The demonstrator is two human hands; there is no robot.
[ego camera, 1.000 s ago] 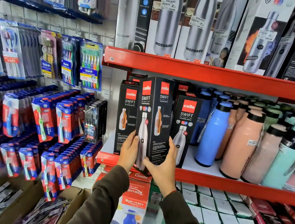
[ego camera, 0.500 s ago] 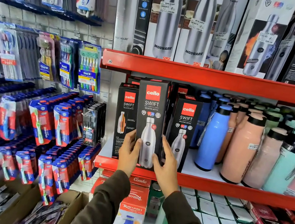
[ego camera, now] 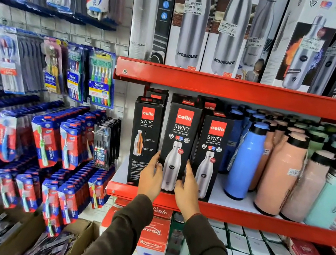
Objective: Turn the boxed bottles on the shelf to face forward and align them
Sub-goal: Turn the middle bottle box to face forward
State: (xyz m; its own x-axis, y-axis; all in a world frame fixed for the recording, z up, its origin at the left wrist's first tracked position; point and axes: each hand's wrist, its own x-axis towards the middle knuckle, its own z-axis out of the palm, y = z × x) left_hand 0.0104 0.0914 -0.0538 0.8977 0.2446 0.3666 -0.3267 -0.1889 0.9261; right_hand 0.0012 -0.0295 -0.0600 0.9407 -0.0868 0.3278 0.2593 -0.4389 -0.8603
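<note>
Three black Cello Swift boxes stand at the left end of the red middle shelf (ego camera: 236,216). The middle box (ego camera: 179,138) shows its front face, upright, between the left box (ego camera: 144,136), which shows a side panel with an orange bottle picture, and the right box (ego camera: 211,154), which faces forward. My left hand (ego camera: 151,175) presses the middle box's lower left edge. On its lower right edge rests my right hand (ego camera: 187,188). Both hands grip this box near its base. More black boxes stand behind the row.
Loose blue, peach and mint bottles (ego camera: 246,160) crowd the shelf right of the boxes. Tall Modware boxes (ego camera: 193,22) fill the shelf above. Toothbrush packs (ego camera: 101,80) hang on the wall to the left. Cartons and a Rishabh box (ego camera: 152,236) sit on the lower shelf.
The middle box was held out at an angle showing two faces; it has been turned front-forward and set back into the row between its neighbours. Both hands stayed on it.
</note>
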